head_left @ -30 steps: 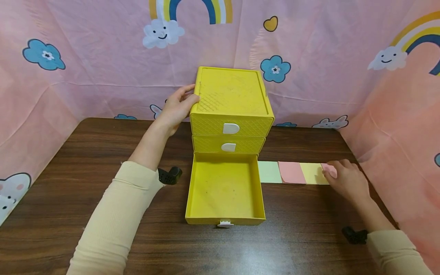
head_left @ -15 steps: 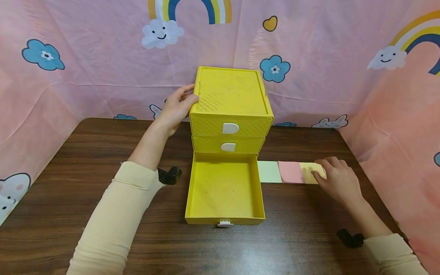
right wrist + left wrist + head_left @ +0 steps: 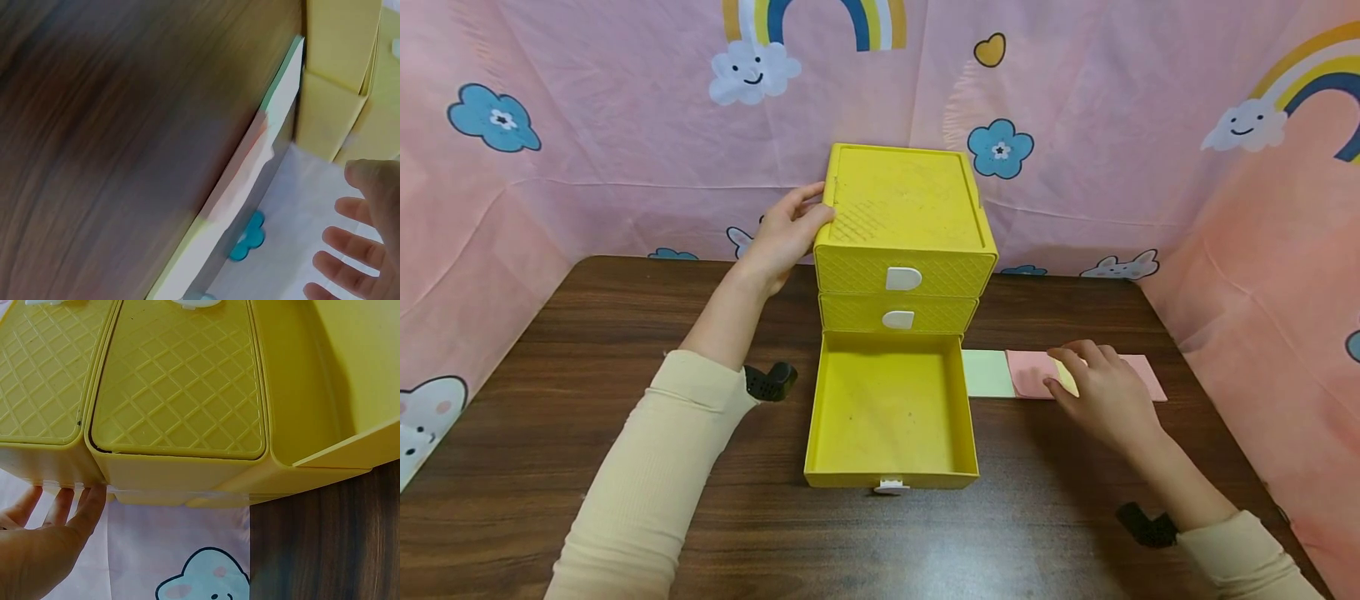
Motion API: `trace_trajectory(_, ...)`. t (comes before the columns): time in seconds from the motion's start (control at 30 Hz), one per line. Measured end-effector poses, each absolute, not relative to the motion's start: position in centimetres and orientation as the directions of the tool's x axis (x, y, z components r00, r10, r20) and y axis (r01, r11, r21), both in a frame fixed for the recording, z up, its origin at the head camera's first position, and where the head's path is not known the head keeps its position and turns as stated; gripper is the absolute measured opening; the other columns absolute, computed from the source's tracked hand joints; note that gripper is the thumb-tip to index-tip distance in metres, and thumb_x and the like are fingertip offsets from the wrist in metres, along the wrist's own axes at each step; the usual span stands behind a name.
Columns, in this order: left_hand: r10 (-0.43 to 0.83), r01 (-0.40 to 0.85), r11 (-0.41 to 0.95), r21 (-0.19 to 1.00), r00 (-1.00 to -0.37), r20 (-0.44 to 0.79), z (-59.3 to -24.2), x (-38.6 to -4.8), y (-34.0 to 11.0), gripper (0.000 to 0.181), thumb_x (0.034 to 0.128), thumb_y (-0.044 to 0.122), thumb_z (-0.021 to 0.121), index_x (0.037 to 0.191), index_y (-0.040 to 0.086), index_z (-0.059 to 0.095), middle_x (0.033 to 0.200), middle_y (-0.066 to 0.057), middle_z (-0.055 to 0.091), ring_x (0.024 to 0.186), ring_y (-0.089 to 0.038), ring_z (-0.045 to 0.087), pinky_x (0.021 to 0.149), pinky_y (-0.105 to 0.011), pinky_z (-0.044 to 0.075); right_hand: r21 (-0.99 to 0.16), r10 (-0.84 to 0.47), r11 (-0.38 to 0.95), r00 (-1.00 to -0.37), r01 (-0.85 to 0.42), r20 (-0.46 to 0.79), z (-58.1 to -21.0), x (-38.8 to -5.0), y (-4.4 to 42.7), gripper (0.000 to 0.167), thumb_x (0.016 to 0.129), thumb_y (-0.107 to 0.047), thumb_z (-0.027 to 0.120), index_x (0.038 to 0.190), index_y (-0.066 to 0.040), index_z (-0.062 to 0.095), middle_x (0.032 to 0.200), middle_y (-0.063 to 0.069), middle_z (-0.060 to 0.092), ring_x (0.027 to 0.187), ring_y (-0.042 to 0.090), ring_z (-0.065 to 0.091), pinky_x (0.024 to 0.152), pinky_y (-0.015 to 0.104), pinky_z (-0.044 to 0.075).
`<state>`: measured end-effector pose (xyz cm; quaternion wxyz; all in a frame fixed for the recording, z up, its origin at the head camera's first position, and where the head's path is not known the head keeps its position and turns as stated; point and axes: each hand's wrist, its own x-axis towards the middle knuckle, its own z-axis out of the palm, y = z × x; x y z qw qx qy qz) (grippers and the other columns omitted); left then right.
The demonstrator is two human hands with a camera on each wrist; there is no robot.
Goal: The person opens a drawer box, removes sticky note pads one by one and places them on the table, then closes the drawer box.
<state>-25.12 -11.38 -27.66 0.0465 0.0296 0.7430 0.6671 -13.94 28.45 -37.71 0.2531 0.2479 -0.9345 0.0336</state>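
On the tabletop stands a yellow drawer cabinet whose bottom drawer is pulled out, with only small dark specks inside. My left hand rests against the cabinet's left side, thumb at the top edge; in the left wrist view its extended fingertips touch the wall. To the right lies a row of sticky-note pads: green, pink, yellow and another pink. Over the yellow pad hovers my right hand, partly covering it. In the right wrist view its fingers are spread and hold nothing.
Two closed drawers with white handles sit above the pulled-out one. A dark wood table carries everything. Pink printed cloth hangs behind and along both sides.
My right hand has moved left along the row, from the far pink pad to above the yellow one, uncovering the far pink pad. My left hand has stayed on the cabinet.
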Motion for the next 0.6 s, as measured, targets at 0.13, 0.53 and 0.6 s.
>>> trace_trajectory(0.13,0.108,-0.019,0.113,0.993,-0.994,-0.031,-27.6,-25.1,-11.4,0.053,0.0919,0.027,0.051,0.142,0.026,0.033,0.136,-0.006,0.040,0.110,-0.019,0.052,0.094,-0.033,0.044,0.082,-0.474,0.862,-0.737,-0.501,0.481,-37.5,-13.6,27.1,0.040,0.071,-0.024,0.074,0.104,-0.004,0.064,0.095,0.013,0.061,0.078,0.034,0.057,0.062,0.045,0.049)
trace_trajectory(0.53,0.097,-0.020,0.110,0.994,-0.995,-0.031,-27.6,-25.2,-11.4,0.053,0.0915,0.025,0.051,0.142,0.024,0.035,0.136,-0.006,0.041,0.111,-0.019,0.051,0.094,-0.032,0.044,0.138,-0.582,0.776,-0.615,-0.615,0.532,-36.8,-12.6,24.0,0.037,0.068,-0.017,0.075,0.101,-0.006,0.066,0.087,0.010,0.061,0.068,0.026,0.057,0.053,0.034,0.049)
trace_trajectory(0.6,0.099,-0.020,0.110,0.994,-0.995,-0.031,-27.6,-25.2,-11.4,0.053,0.0915,0.025,0.050,0.142,0.024,0.034,0.136,-0.006,0.040,0.111,-0.019,0.051,0.094,-0.032,0.044,0.137,-0.591,0.767,-0.608,-0.626,0.530,-36.7,-12.3,23.5,0.038,0.067,-0.017,0.076,0.102,-0.007,0.066,0.087,0.009,0.061,0.068,0.024,0.057,0.053,0.033,0.049)
